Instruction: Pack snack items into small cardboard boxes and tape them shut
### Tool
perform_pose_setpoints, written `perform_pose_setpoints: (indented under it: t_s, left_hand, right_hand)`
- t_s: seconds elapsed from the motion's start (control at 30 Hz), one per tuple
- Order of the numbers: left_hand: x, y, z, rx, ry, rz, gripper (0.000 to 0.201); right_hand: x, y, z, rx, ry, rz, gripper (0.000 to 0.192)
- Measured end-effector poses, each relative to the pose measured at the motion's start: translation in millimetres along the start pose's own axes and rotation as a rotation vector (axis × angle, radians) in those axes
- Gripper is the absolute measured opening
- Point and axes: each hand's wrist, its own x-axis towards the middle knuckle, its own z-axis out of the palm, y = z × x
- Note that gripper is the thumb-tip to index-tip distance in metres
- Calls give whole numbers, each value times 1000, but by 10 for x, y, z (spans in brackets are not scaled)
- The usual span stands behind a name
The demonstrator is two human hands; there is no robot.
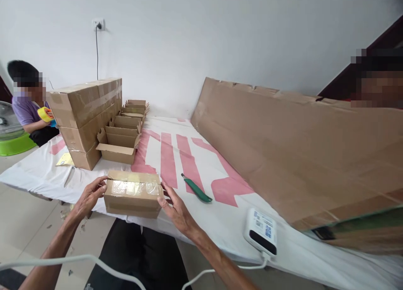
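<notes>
A small cardboard box (pixel 132 204), its top seam covered with clear shiny tape, sits at the near edge of the cloth-covered table. My left hand (pixel 90 197) grips its left end with the fingers at the upper corner. Against the opposite end presses my right hand (pixel 176 208), thumb on the near side and fingers around the far side. Between them the two hands hold the box. To the right of it lies a green-handled utility knife (pixel 197 190).
Taped boxes (pixel 83 109) are stacked at left, beside a row of open-topped boxes (pixel 118 145). A large cardboard sheet (pixel 283 155) leans along the right. A white device (pixel 261 231) trails a cable at the front. One person (pixel 25 101) crouches left with yellow tape (pixel 45 114); another is far right.
</notes>
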Motion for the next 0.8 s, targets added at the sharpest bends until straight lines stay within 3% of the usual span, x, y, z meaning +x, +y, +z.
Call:
perform_pose_setpoints:
  t_s: [0.3,0.43,0.63,0.8]
  left_hand:
    - [222,-29,-103,-100,-123,-5,51]
    - [272,-63,-82,-136,-159,41,52]
    - [256,-39,-49,-3,-127,131,49]
    - [263,29,65,-109,-154,165,50]
  right_hand:
    - [-5,32,25,-9,-5,-30,68]
    - [-24,35,10,-21,-18,-33,68]
    - [-59,60,-137,-86,-70,-58,66]
    - [9,95,-119,-56,-76,-88,66]
